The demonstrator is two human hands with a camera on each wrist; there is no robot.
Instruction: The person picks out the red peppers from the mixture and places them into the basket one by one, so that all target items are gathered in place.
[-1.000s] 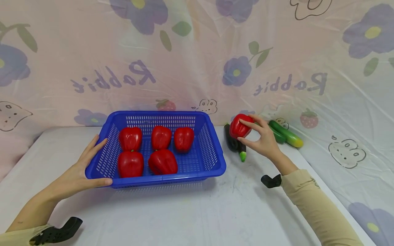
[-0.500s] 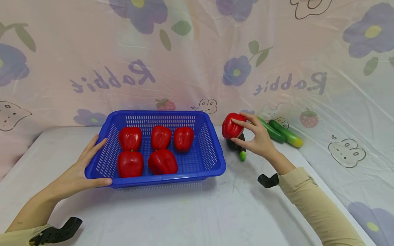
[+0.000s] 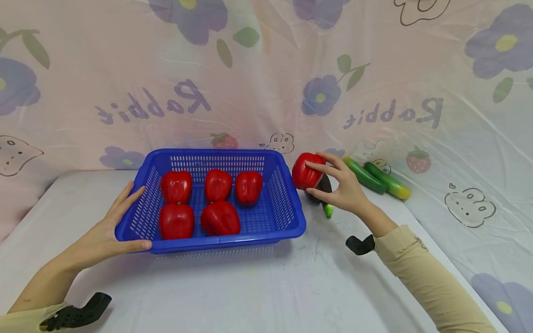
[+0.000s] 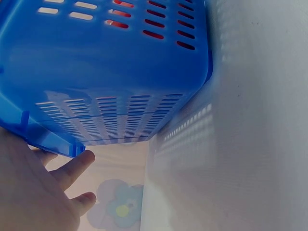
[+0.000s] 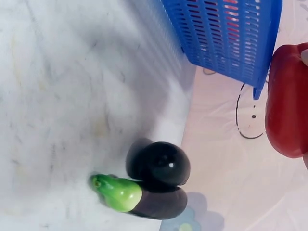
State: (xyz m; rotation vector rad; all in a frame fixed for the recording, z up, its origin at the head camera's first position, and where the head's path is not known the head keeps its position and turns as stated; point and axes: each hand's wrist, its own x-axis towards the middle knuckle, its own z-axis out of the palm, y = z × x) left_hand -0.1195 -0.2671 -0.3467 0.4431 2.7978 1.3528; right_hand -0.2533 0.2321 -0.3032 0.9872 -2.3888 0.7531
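My right hand point(image 3: 343, 188) pinches a glossy red bell pepper point(image 3: 306, 171) between thumb and fingers, raised just beyond the right rim of a blue plastic basket point(image 3: 297, 222). The same bell pepper point(image 5: 291, 106) appears at the right edge of the right wrist view, close to the basket. My left hand point(image 3: 100, 238) grips the basket's near left corner, thumb along the front rim and fingers over the left side. In the left wrist view, fingers of the left hand point(image 4: 43, 187) reach past the rim. Several red bell peppers point(image 3: 220, 219) lie inside the basket.
Two dark eggplants point(image 5: 159, 164) lie on the white table point(image 3: 250, 286) right of the basket, partly hidden by the right hand in the head view. Two green cucumbers point(image 3: 368, 178) lie farther right. A printed cloth point(image 3: 258, 92) hangs behind the table.
My right hand has carried the bell pepper leftward from above the eggplants to near the basket's right rim. The left hand and basket have stayed put.
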